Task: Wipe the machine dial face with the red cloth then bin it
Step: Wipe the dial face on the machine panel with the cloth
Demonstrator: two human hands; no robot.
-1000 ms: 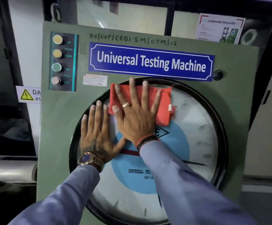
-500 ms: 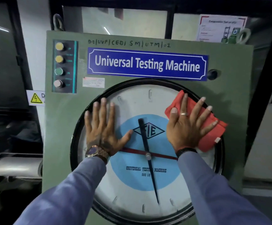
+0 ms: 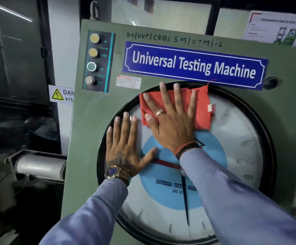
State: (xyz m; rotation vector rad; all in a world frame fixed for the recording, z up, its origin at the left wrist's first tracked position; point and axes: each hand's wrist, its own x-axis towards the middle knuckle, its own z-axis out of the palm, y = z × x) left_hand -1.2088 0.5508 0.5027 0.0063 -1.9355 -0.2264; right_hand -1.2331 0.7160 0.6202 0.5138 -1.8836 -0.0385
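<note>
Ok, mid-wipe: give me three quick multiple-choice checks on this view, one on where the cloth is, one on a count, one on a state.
1. Where is the cloth?
A. top of the dial
B. bottom of the dial
C. on the button panel

2. How many round buttons are on the panel?
A. two
B. four
C. six

3. What is the left hand doing?
A. gripping the cloth
B. pressing a button
C. lying flat on the dial

Answers: 1 A, the right hand presses it against the upper rim. 2 B, four sit in one column. 3 C, its fingers are spread, palm on the glass.
</note>
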